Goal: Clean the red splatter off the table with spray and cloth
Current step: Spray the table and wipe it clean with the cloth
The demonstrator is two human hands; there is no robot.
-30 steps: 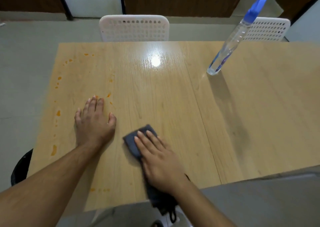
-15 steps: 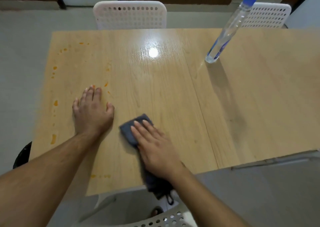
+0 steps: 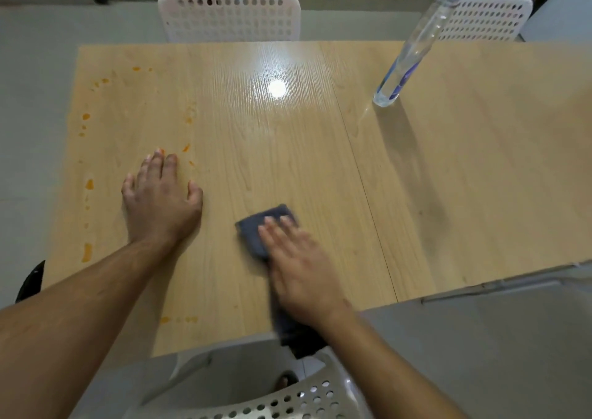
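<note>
A dark blue-grey cloth (image 3: 256,229) lies on the wooden table (image 3: 320,162) near its front edge, its tail hanging over the edge. My right hand (image 3: 301,268) presses flat on the cloth with straight fingers. My left hand (image 3: 161,194) rests flat on the table to the left, fingers spread. Orange-red splatter spots (image 3: 89,184) run along the table's left side, with more near the front edge (image 3: 165,319) and by my left fingertips (image 3: 186,147). A clear spray bottle (image 3: 413,50) with a blue head stands at the far right.
Two white perforated chairs stand behind the table, one at the far middle (image 3: 229,13) and one at the far right (image 3: 487,17). Another white chair back (image 3: 256,399) is below me at the front. A lamp glare shines mid-table.
My right hand has slid the cloth rightward, away from my left hand. The left hand has stayed planted. The view has shifted slightly.
</note>
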